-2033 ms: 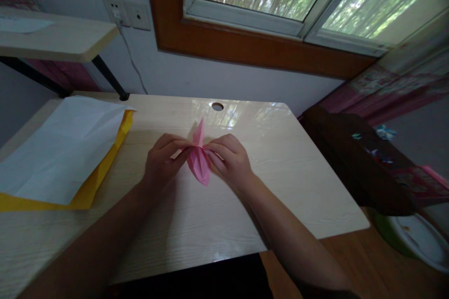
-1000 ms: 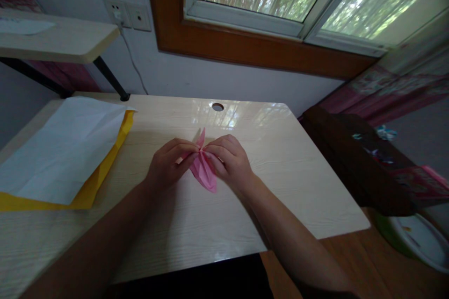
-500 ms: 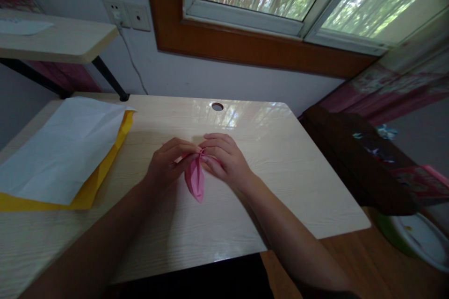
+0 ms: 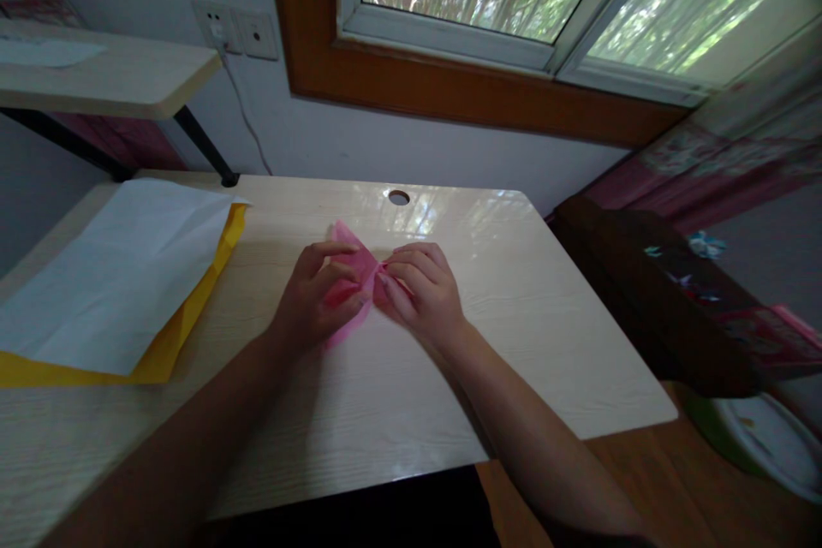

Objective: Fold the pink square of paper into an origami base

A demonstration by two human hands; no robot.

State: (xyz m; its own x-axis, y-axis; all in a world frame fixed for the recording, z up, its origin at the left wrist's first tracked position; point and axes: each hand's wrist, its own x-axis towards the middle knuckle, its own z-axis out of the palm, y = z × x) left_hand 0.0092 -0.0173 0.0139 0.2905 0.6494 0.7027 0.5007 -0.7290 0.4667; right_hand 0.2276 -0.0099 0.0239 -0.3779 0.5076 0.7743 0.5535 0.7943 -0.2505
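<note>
Head view: left hand point(image 4: 314, 301) and right hand point(image 4: 420, 293) close together, both pinched on a folded pink paper piece point(image 4: 352, 274) just above the middle of the pale wood-grain bench point(image 4: 514, 317). White paper sheet point(image 4: 109, 274) over a yellow paper sheet point(image 4: 193, 308) at the bench's left, well apart from the hands.

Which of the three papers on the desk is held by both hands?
The pink folded paper, pinched between left hand and right hand. The white sheet and yellow sheet lie untouched.

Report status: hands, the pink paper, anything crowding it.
Left hand and right hand both pinching the folded pink paper low over the desk. White sheet on yellow sheet, well to the left, apart.
</note>
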